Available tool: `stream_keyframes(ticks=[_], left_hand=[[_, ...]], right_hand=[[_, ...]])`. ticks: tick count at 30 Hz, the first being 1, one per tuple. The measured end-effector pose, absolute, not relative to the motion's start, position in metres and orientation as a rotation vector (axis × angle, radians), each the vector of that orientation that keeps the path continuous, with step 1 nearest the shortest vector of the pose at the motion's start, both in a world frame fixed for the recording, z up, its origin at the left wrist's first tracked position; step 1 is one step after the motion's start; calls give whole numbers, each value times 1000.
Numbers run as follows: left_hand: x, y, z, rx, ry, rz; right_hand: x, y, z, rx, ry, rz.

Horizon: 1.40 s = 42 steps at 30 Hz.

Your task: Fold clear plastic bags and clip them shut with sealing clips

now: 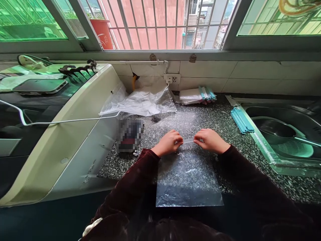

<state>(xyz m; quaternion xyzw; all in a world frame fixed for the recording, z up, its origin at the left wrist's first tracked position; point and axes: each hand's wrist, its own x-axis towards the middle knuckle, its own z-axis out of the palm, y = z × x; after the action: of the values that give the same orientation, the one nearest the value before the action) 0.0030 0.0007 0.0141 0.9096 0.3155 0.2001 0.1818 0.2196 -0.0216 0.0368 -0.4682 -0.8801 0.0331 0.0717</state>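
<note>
A clear plastic bag point(190, 180) hangs flat toward me, its lower end past the counter's front edge. My left hand point(169, 143) pinches the bag's top edge at its left side. At the right side of that same edge, my right hand point(210, 140) pinches it too. Between the two hands a narrow whitish strip of the bag's top shows, pulled fairly straight. Fingertips of both hands are pressed together on the plastic. The bag looks flat, with only the speckled counter point(173, 125) showing through it.
A pile of clear plastic bags point(147, 102) lies at the back, beside a stack of packets with blue strips point(198, 95). More blue strips point(242, 119) rest by the sink rim point(263, 147), which holds a pan point(273, 129). A pixelated dark object point(130, 135) is left. A white cable point(75, 121) crosses the cream-coloured appliance point(82, 110).
</note>
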Motion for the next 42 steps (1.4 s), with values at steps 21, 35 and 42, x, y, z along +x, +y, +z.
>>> stream_keyframes(ticks=[21, 35, 42], left_hand=[[-15, 8, 20, 2468, 1056, 546], [-10, 7, 17, 2509, 984, 604], [-14, 6, 25, 2335, 1027, 669]], right_hand=[[234, -20, 39, -1332, -2545, 59], [223, -22, 40, -1346, -2611, 153], [224, -22, 40, -1278, -2532, 150]])
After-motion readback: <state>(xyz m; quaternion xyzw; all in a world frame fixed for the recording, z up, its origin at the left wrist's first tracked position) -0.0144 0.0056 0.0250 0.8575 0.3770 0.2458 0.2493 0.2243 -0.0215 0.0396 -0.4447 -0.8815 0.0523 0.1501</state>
